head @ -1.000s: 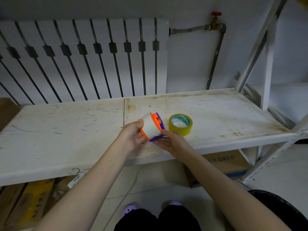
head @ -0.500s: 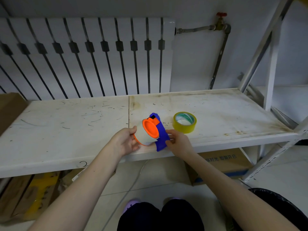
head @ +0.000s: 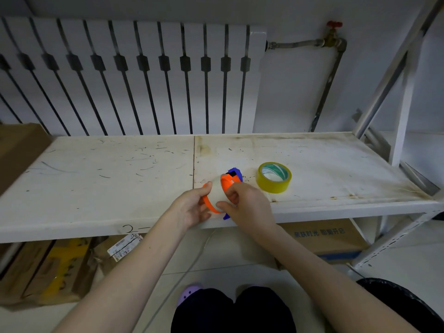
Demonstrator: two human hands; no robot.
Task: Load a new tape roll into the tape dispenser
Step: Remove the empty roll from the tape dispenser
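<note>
An orange-and-blue tape dispenser [head: 224,186] with a pale, spent core on its spool is held above the front edge of the white shelf [head: 120,179]. My left hand [head: 192,206] grips its left orange rim. Its right side is under my right hand [head: 245,203], whose fingers curl over the orange hub and the pale core. Part of the blue frame is hidden behind that hand. A new roll of yellowish tape [head: 274,177] lies flat on the shelf just right of the dispenser, untouched.
A white radiator [head: 134,75] and a pipe with a red valve [head: 334,37] stand behind the shelf. Slanted shelf uprights [head: 396,75] rise at right. Cardboard boxes [head: 329,236] sit under the shelf, another box [head: 19,150] lies at far left, a black bin [head: 403,306] at bottom right.
The dispenser has been turned in my hands. My right hand moved from under the blue frame up onto the orange hub and pale core. The yellow roll stayed put.
</note>
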